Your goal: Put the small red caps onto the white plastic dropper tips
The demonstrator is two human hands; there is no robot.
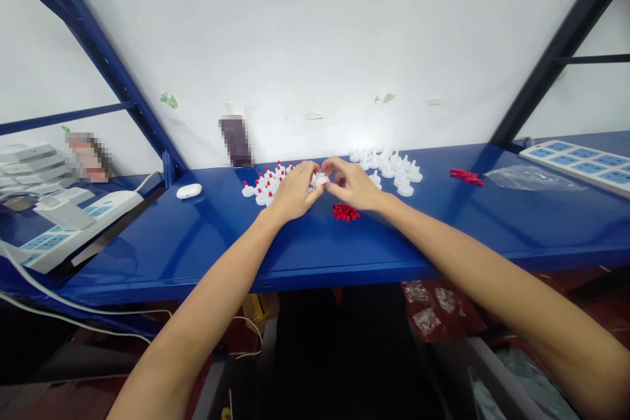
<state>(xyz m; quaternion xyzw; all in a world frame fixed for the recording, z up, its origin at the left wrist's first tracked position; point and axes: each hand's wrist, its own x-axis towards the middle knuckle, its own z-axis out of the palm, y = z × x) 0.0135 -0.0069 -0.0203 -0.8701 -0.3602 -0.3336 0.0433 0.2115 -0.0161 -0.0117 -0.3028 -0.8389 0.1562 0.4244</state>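
Observation:
Over the blue table (211, 230), my left hand (295, 191) and my right hand (355, 185) meet with curled fingers. Between their fingertips is a white plastic nozzle cap (321, 180), gripped from both sides. A bit of red shows at my left fingertips, partly covered by them. White nozzle caps with red tips (260, 191) stand grouped just left of and behind my left hand. Beyond my right hand are several white nozzle caps without red tips (404, 186). A small heap of red tip covers (346, 212) lies on the table just below my right hand.
More red tip covers (466, 176) lie at the right, beside a clear plastic bag (531, 178). Power strips (585, 161) (83, 226) flank the table. A white earbud case (189, 191) sits at the left, and a blurred phone-like object (236, 141) leans against the wall.

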